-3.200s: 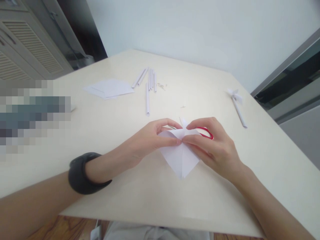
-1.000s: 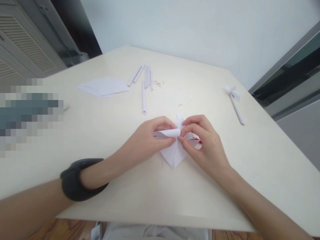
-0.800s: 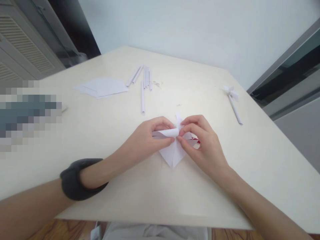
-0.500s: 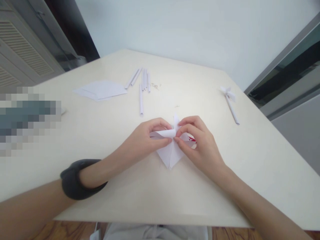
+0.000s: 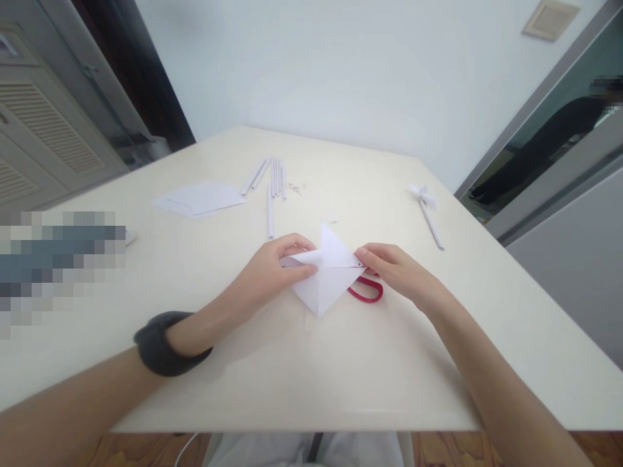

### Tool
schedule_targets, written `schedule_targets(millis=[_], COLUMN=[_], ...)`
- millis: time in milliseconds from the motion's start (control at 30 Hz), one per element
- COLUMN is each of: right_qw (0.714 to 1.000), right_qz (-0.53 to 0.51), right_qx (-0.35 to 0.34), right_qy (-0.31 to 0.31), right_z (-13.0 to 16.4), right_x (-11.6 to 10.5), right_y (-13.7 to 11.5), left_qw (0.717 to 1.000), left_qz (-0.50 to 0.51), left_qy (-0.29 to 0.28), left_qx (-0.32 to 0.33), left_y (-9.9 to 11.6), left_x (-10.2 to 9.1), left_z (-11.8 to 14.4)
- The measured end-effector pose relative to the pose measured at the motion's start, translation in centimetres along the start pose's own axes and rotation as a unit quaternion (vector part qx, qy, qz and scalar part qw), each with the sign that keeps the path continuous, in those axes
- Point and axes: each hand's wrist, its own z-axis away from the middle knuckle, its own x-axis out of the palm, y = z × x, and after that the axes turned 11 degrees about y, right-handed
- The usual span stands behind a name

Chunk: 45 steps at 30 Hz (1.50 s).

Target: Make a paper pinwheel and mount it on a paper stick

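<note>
A square of white paper, cut toward its middle like a paper pinwheel, is held low over the table in front of me. My left hand is closed on its left side, pinching one curled flap at the centre between thumb and fingers. At the paper's right corner, my right hand pinches the tip between thumb and index finger, and that side lies flat rather than curled. A red loop handle, apparently of scissors, pokes out from under the paper, just below my right hand.
Several rolled paper tubes lie farther back, beside a few small thin bits. Left of them is a stack of white paper sheets. A finished pinwheel on a paper stick rests at the right. A blurred-out object is at far left.
My right hand has moved from the paper's centre out to its right corner, where the flap now lies flat. The left hand keeps its pinch. More of the red handle shows.
</note>
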Motion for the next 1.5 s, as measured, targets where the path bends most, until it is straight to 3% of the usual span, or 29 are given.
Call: schedule_targets(millis=[300, 700, 1067, 1500], right_qw=[0.999, 0.998, 0.992, 0.975], right_qz=[-0.025, -0.04, -0.051, -0.041], right_qx=[0.007, 0.006, -0.097, -0.155], right_qy=[0.019, 0.052, 0.069, 0.151], right_z=[-0.5, -0.5, 0.9, 1.2], right_x=[0.6, 0.6, 1.0, 2.0], right_y=[0.9, 0.6, -2.1, -1.4], left_qw=[0.999, 1.0, 1.0, 0.999], left_qz=[-0.012, 0.0, 0.003, 0.022], left_qy=[0.029, 0.015, 0.01, 0.023], left_qx=[0.006, -0.022, -0.012, -0.011], left_y=[-0.8, -0.3, 0.1, 0.3], left_x=[0.0, -0.2, 0.0, 0.0], left_z=[-0.8, -0.5, -0.1, 0.1])
